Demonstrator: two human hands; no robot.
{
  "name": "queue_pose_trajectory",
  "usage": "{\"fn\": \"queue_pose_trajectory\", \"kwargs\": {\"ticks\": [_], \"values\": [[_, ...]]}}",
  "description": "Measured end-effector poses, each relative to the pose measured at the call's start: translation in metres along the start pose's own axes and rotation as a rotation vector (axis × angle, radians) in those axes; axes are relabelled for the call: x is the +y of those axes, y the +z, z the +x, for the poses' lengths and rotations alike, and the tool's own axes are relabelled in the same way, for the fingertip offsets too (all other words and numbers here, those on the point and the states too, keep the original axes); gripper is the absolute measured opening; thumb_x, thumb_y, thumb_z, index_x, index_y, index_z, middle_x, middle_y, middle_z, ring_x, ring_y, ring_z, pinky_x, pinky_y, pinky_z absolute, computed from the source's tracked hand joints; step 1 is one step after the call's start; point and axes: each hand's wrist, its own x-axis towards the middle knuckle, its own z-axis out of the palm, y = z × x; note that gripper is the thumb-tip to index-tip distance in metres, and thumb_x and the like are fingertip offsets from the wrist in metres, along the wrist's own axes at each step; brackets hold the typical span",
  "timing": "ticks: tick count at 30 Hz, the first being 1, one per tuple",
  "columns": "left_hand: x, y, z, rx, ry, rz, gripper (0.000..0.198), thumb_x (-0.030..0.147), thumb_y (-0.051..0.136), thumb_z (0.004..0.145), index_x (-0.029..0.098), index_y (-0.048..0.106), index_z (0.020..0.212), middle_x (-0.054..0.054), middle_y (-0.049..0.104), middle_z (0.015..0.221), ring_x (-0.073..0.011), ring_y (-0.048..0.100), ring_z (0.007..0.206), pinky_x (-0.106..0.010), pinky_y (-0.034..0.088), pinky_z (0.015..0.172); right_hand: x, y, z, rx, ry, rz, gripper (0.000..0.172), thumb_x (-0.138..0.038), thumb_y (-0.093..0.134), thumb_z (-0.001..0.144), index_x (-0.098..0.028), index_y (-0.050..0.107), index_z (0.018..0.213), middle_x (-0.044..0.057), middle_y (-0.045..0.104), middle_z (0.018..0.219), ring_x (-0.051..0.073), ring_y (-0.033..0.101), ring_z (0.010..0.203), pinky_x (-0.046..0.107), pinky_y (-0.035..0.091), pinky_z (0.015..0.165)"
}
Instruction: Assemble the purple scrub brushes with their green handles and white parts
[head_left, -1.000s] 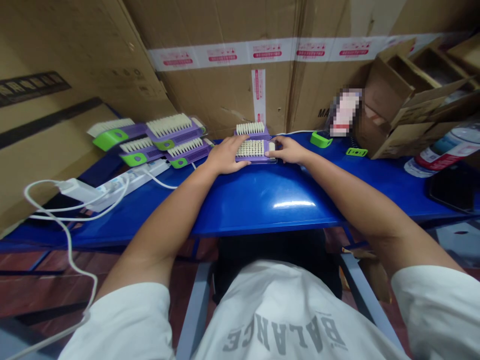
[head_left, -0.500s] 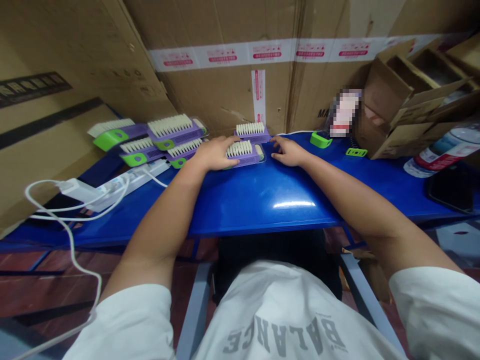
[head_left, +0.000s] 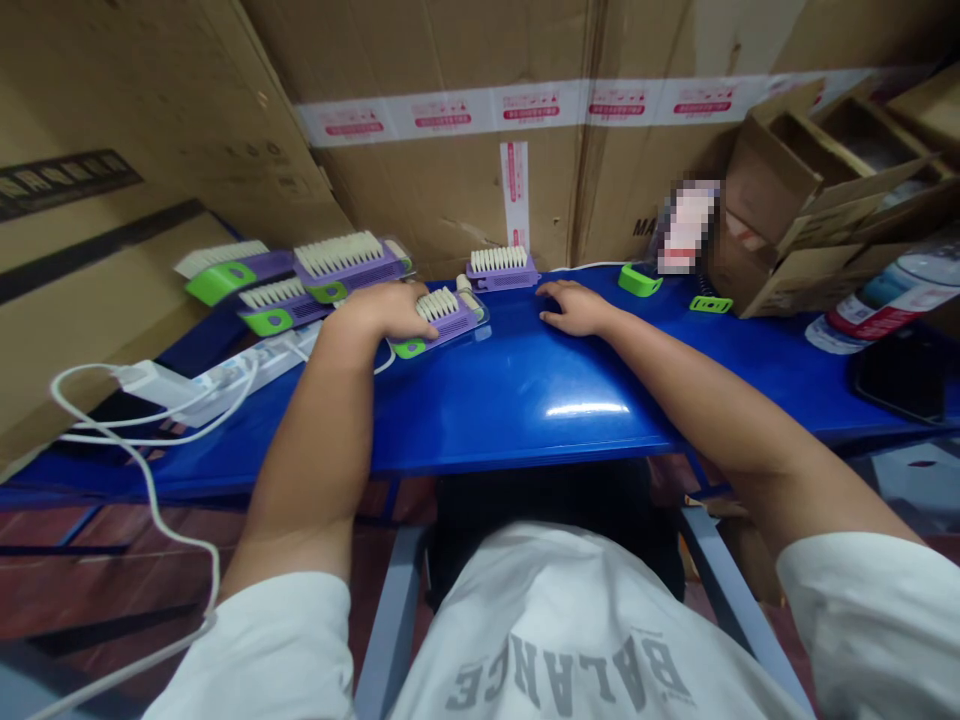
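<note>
- Where they stand behind my table, the cardboard cartons (head_left: 450, 200): white sealing tape (head_left: 442, 112) runs across them, its pink print too small to read. "MA" shows on one carton; a black printed band (head_left: 64, 178) on another is illegible.
- Blue table (head_left: 525, 435): glossy, with everything below lying on it.
- Open cardboard trays (head_left: 832, 170): stacked at the table's right end.
- White T-shirt (head_left: 547, 640): mine, "BALANCE" printed in grey, upside down from my view.
- Plastic bottle (head_left: 892, 297): far right, with a red-and-white label I cannot read.
- Power strip (head_left: 225, 385): white, at the left, with a white charger (head_left: 146, 382) and a looping white cable (head_left: 150, 490).
- Blurred packet (head_left: 688, 228): upright by the cartons, its writing pixelated and unreadable.
- Purple-and-green holders with rows of cream teeth: three (head_left: 352, 258) piled at the left, one (head_left: 501, 268) by the carton wall.
- Purple tooth holder (head_left: 454, 315): angled on the table, green end toward me, directly under my left hand.
- Left hand (head_left: 379, 315): fingers closed over the holder, gripping it.
- Right hand (head_left: 574, 308): open, palm down on the table, holding nothing, well apart from the holder.
- Green clip (head_left: 641, 279) and small green tag (head_left: 711, 304): near the packet.
</note>
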Motion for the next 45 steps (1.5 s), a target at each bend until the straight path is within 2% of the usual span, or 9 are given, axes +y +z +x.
{"fn": "queue_pose_trajectory", "kwargs": {"ticks": [6, 12, 16, 18, 25, 31, 35, 39, 45], "values": [[0.006, -0.004, -0.004, -0.028, -0.023, -0.005, 0.088, 0.060, 0.082, 0.079, 0.025, 0.072, 0.159, -0.017, 0.081, 0.154, -0.0466, 0.078, 0.137, -0.047, 0.061, 0.105, 0.000, 0.000, 0.000, 0.001, -0.003, 0.015, 0.057, -0.030, 0.070, 0.106, -0.012, 0.069, 0.160, 0.024, 0.075, 0.162, 0.042, 0.071, 0.151, 0.060, 0.053, 0.133], [0.007, -0.005, -0.006, -0.141, -0.007, -0.034, 0.092, 0.066, 0.081, 0.084, 0.013, 0.068, 0.158, -0.023, 0.078, 0.157, -0.0428, 0.078, 0.138, -0.042, 0.062, 0.107, 0.001, 0.000, 0.002, -0.003, -0.017, 0.008, 0.056, -0.031, 0.069, 0.106, -0.013, 0.069, 0.158, 0.024, 0.077, 0.160, 0.043, 0.072, 0.148, 0.062, 0.054, 0.131], [-0.005, -0.001, -0.008, -0.197, -0.126, -0.177, 0.098, 0.071, 0.088, 0.079, 0.019, 0.065, 0.159, -0.021, 0.078, 0.156, -0.0425, 0.082, 0.129, -0.039, 0.067, 0.087, 0.001, -0.001, 0.002, -0.015, -0.026, -0.002, 0.057, -0.031, 0.069, 0.106, -0.012, 0.068, 0.159, 0.025, 0.077, 0.159, 0.044, 0.072, 0.149, 0.063, 0.054, 0.130], [-0.013, 0.000, -0.009, -0.223, -0.189, -0.240, 0.099, 0.067, 0.087, 0.082, 0.015, 0.061, 0.162, -0.025, 0.076, 0.159, -0.0415, 0.084, 0.120, -0.041, 0.067, 0.082, 0.000, -0.002, 0.001, -0.019, -0.026, -0.002, 0.058, -0.031, 0.069, 0.105, -0.011, 0.068, 0.160, 0.025, 0.077, 0.159, 0.044, 0.072, 0.149, 0.063, 0.055, 0.130], [-0.017, 0.008, 0.000, -0.103, -0.134, -0.153, 0.102, 0.081, 0.087, 0.080, 0.015, 0.070, 0.156, -0.025, 0.077, 0.158, -0.0481, 0.076, 0.138, -0.051, 0.063, 0.107, -0.001, -0.003, 0.000, -0.020, -0.024, -0.013, 0.058, -0.031, 0.068, 0.106, -0.011, 0.068, 0.161, 0.025, 0.075, 0.162, 0.042, 0.072, 0.150, 0.059, 0.054, 0.131], [-0.016, 0.002, -0.004, -0.055, -0.101, -0.185, 0.104, 0.065, 0.080, 0.087, 0.012, 0.056, 0.172, -0.027, 0.067, 0.171, -0.0473, 0.071, 0.151, -0.049, 0.060, 0.119, 0.001, -0.003, 0.001, -0.018, -0.030, -0.015, 0.056, -0.031, 0.069, 0.106, -0.013, 0.070, 0.159, 0.024, 0.076, 0.161, 0.043, 0.072, 0.149, 0.062, 0.054, 0.131], [-0.034, -0.008, -0.017, -0.061, -0.100, -0.181, 0.104, 0.044, 0.085, 0.080, 0.024, 0.052, 0.176, -0.016, 0.066, 0.175, -0.0415, 0.074, 0.148, -0.045, 0.062, 0.117, -0.002, -0.004, 0.000, -0.033, -0.025, -0.015, 0.057, -0.031, 0.069, 0.107, -0.012, 0.069, 0.160, 0.024, 0.075, 0.163, 0.044, 0.071, 0.151, 0.062, 0.053, 0.132], [-0.055, -0.009, -0.022, -0.097, -0.164, -0.082, 0.107, 0.022, 0.087, 0.067, 0.018, 0.061, 0.170, -0.016, 0.074, 0.167, -0.0407, 0.076, 0.143, -0.040, 0.064, 0.110, -0.003, -0.005, -0.001, -0.041, -0.021, -0.031, 0.058, -0.032, 0.067, 0.108, -0.010, 0.068, 0.162, 0.025, 0.075, 0.163, 0.043, 0.071, 0.151, 0.059, 0.052, 0.133], [-0.061, -0.002, -0.016, -0.172, -0.221, -0.022, 0.115, 0.017, 0.089, 0.065, 0.009, 0.055, 0.175, -0.024, 0.066, 0.174, -0.0435, 0.072, 0.149, -0.042, 0.063, 0.113, -0.001, -0.003, 0.000, -0.027, -0.009, 0.000, 0.061, -0.032, 0.071, 0.106, -0.012, 0.065, 0.163, 0.024, 0.077, 0.158, 0.042, 0.072, 0.148, 0.059, 0.053, 0.131]]}}
